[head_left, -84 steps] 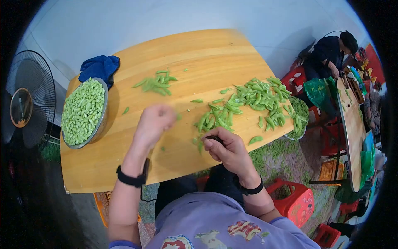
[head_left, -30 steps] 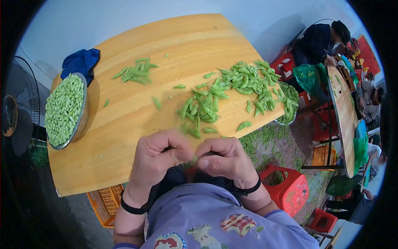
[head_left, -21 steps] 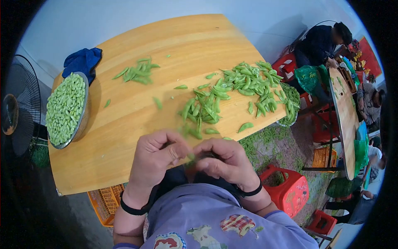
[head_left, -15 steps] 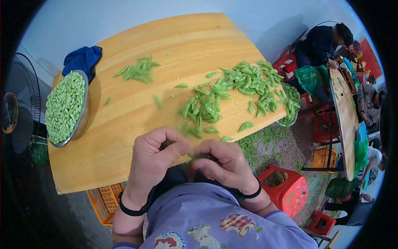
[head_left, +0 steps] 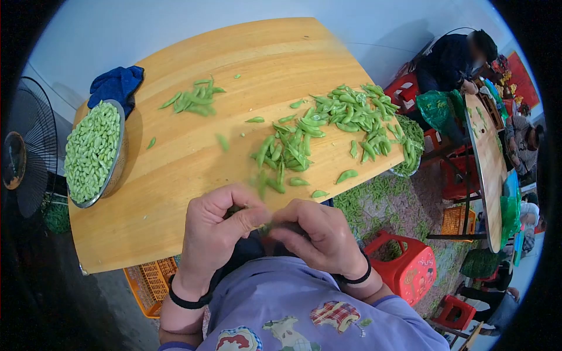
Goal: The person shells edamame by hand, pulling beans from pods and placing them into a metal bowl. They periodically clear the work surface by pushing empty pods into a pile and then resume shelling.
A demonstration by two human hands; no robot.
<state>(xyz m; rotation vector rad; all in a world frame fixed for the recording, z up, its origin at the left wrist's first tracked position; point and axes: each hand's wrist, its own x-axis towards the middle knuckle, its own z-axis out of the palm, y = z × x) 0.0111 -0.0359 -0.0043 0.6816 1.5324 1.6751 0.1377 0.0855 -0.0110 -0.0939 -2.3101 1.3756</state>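
Note:
Both hands meet low over the table's near edge, in front of the purple shirt. My left hand (head_left: 224,225) is closed, thumb pressed against the curled fingers, with a blurred green bean pod (head_left: 266,224) at its tips. My right hand (head_left: 316,237) faces it, fingers curled and thumb bent in; whatever it pinches is hidden. Just beyond the hands lies a heap of green bean pods (head_left: 293,146), spreading to the right. A smaller group of pods (head_left: 196,100) sits farther back. At the left, a metal bowl (head_left: 122,137) is heaped with shelled green beans (head_left: 91,152).
A blue cloth (head_left: 117,83) lies behind the bowl, and a black fan (head_left: 29,146) stands left of the wooden table (head_left: 175,222). Orange crates (head_left: 153,281), a red stool (head_left: 407,266) and scattered pods are below. People sit around another table (head_left: 489,169) at right.
My right hand has shifted slightly left and down, and the green pod at my left fingertips shows less. The pods on the table look unmoved.

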